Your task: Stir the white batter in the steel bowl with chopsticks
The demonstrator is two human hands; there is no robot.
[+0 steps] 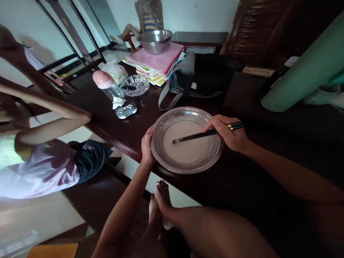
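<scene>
A wide metal bowl with a pale, milky beige liquid in it stands at the near edge of the dark table. My left hand grips the bowl's left rim, fingers mostly hidden behind it. Above the bowl's right side, my right hand is closed around black chopsticks with gold bands near their upper ends. Their tips are over the middle of the bowl, wet with the liquid; how deep they dip I cannot tell.
Behind the bowl are a grey bag, a remote, a glass ashtray and a pink-capped bottle. Another metal bowl tops stacked folders. A green cylinder stands right. A person is at left.
</scene>
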